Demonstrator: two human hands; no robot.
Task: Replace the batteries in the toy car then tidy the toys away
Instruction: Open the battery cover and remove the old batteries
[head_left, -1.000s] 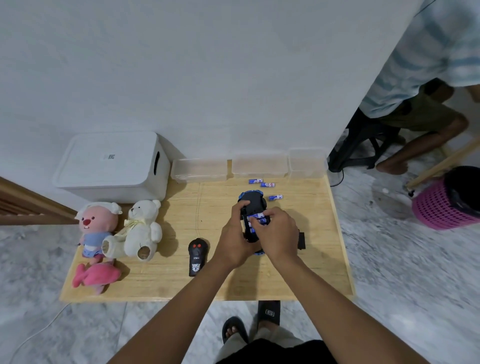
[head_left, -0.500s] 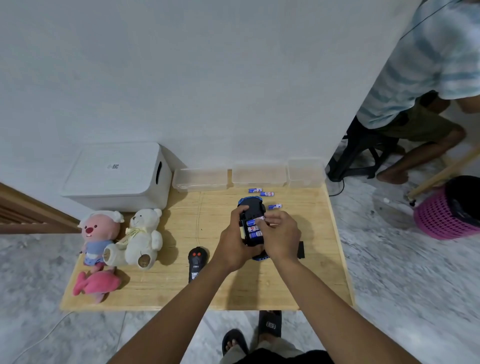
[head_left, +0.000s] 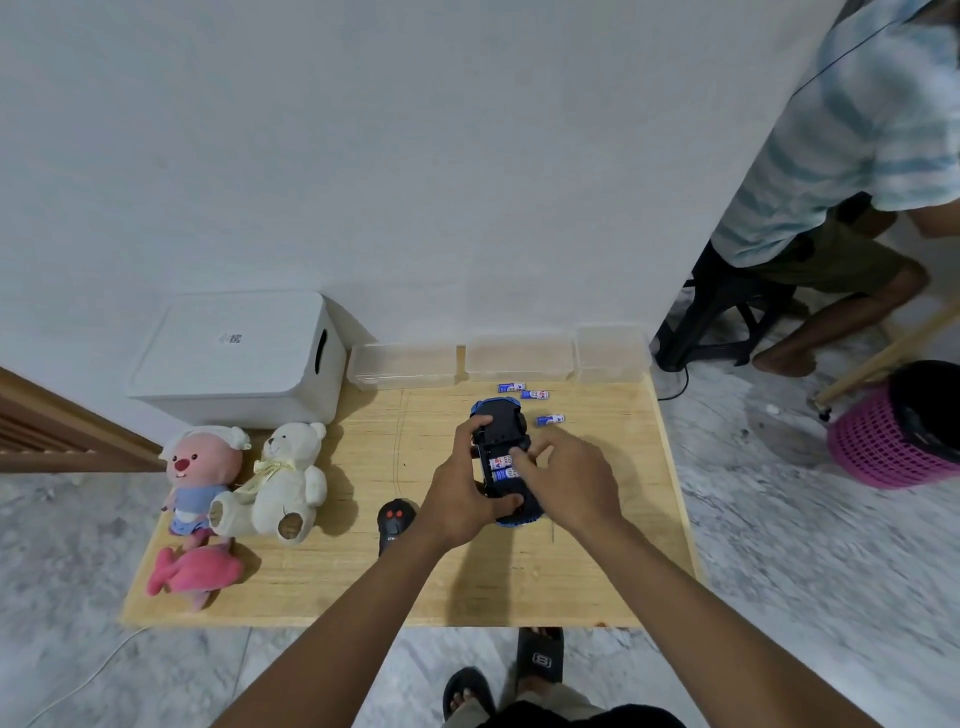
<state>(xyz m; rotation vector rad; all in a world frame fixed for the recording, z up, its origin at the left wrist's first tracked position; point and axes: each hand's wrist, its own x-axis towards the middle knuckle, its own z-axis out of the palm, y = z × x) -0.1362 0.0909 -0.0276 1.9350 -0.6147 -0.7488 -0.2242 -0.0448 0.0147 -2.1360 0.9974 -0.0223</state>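
Observation:
A blue toy car (head_left: 500, 422) lies upside down on the wooden table (head_left: 597, 582), its black underside up. My left hand (head_left: 460, 493) grips the car's left side. My right hand (head_left: 569, 475) rests on the open battery bay, fingertips pressing on the white-and-blue batteries in the car (head_left: 501, 467). Three loose batteries (head_left: 535, 395) lie just beyond the car. A black remote with red buttons (head_left: 395, 522) lies left of my left wrist.
A pink plush (head_left: 200, 470), a white teddy bear (head_left: 285, 475) and a pink fish plush (head_left: 192, 569) sit at the table's left. A white lidded bin (head_left: 234, 358) and three clear boxes (head_left: 517, 356) line the wall. A seated person (head_left: 852, 156) and a pink basket (head_left: 893, 436) are at the right.
My right fingers have shifted over the battery bay, and more of the seated batteries shows. The view has tilted slightly; the car stays in my left hand.

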